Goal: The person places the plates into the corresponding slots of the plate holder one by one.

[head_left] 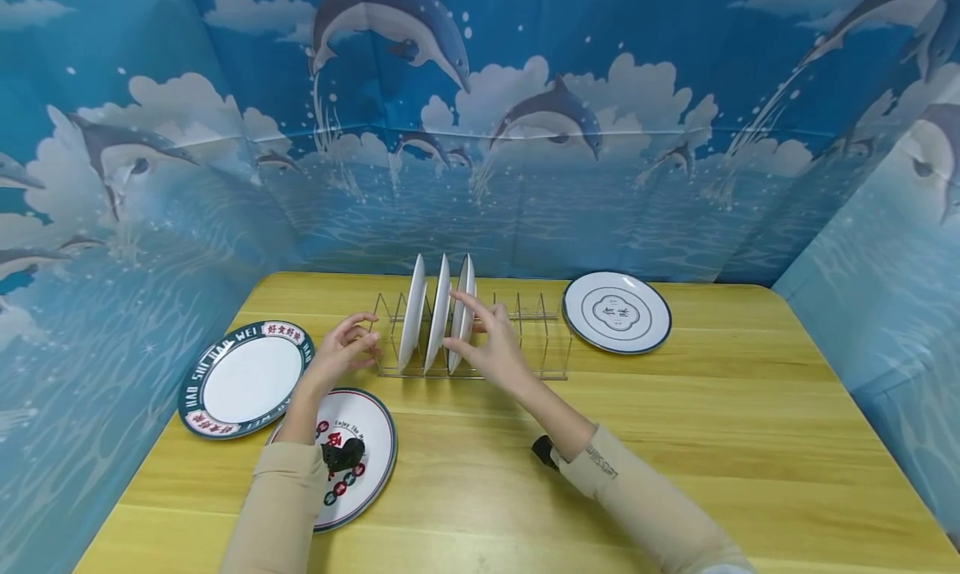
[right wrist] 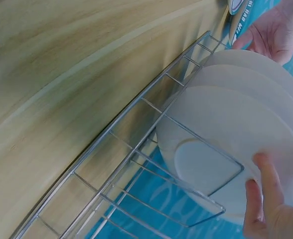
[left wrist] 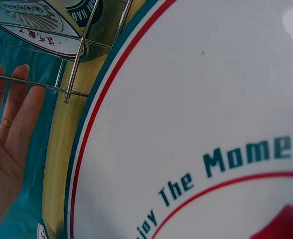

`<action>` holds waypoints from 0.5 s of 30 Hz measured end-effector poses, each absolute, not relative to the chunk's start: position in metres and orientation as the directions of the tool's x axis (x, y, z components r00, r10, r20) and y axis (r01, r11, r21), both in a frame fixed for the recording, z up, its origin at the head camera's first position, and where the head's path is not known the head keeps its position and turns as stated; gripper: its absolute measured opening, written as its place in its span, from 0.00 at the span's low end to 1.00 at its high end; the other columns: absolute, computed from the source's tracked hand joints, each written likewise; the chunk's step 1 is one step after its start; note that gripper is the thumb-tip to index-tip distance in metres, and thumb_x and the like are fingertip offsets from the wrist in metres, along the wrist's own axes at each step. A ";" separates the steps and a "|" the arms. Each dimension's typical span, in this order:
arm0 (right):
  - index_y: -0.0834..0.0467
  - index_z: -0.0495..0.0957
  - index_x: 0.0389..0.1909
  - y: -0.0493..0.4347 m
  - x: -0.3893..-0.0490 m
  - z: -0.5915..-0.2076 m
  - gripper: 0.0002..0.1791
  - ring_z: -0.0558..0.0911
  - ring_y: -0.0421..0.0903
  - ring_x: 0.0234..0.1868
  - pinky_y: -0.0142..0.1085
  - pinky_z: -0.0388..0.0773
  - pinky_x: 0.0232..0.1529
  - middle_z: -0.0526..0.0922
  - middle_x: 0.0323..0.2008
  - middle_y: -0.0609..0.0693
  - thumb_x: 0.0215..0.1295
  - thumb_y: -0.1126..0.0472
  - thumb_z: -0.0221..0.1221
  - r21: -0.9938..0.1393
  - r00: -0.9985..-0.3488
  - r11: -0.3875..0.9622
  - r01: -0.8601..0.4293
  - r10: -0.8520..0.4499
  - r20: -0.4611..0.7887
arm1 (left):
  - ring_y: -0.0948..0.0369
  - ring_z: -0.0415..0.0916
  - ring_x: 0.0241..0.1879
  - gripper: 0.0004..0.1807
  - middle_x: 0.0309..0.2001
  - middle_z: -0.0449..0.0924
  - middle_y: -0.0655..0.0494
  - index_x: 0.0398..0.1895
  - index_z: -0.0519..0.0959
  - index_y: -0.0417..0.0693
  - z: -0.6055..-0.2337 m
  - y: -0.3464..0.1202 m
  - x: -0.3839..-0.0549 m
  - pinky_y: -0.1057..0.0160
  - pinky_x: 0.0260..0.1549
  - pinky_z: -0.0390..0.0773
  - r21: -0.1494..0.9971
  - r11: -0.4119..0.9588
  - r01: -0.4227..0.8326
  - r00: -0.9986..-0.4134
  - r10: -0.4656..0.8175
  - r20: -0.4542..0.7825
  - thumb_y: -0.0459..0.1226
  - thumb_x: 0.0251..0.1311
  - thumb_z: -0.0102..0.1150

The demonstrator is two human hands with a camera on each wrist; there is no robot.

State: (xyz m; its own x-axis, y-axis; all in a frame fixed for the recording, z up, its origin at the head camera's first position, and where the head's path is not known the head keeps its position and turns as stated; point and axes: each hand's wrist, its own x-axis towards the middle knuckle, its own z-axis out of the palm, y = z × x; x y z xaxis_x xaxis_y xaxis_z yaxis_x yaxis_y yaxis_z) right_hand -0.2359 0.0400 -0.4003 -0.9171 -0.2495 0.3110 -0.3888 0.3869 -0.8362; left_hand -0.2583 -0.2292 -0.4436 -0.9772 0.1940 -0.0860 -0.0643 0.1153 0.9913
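Three plates stand upright in a wire dish rack (head_left: 555, 377): a left plate (head_left: 412, 320), a middle plate (head_left: 437, 320) and a right plate (head_left: 468, 274). At the right plate is my right hand (head_left: 497, 349), thumb and forefinger spread apart. In the right wrist view its fingertips (right wrist: 262, 160) lie against the pale underside of the nearest plate (right wrist: 216, 124). My left hand (head_left: 347, 349) is at the rack's left end. Its fairly straight fingers (left wrist: 19, 107) reach past the end wire in the left wrist view, where its thumb is hidden.
A green-rimmed plate (head_left: 255, 380) lies at the table's left. Partly under my left forearm is a plate with printed writing (head_left: 367, 441). A blue-rimmed plate (head_left: 617, 312) lies right of the rack. The wooden table (head_left: 697, 441) meets dolphin-printed sheets (head_left: 517, 216) at back and sides.
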 end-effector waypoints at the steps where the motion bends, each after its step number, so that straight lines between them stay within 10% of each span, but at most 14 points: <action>1: 0.46 0.62 0.65 0.042 -0.236 -0.400 0.37 0.75 0.58 0.45 0.41 0.80 0.36 0.65 0.43 0.60 0.55 0.59 0.65 -0.838 -0.911 0.370 -0.400 -0.263 0.319 | 0.62 0.76 0.36 0.27 0.34 0.74 0.55 0.62 0.60 0.41 -0.444 -0.229 -0.258 0.47 0.48 0.74 0.992 0.113 -0.063 -0.977 0.194 -0.084 0.41 0.63 0.54; 15: 0.58 0.56 0.66 0.124 -0.236 -0.361 0.33 0.71 0.56 0.55 0.46 0.74 0.50 0.65 0.55 0.60 0.61 0.69 0.56 -0.910 -0.910 0.150 -0.388 0.093 0.403 | 0.60 0.77 0.37 0.27 0.36 0.74 0.52 0.61 0.61 0.42 -0.444 -0.229 -0.258 0.47 0.48 0.73 0.991 0.112 -0.069 -0.978 0.189 -0.089 0.41 0.62 0.54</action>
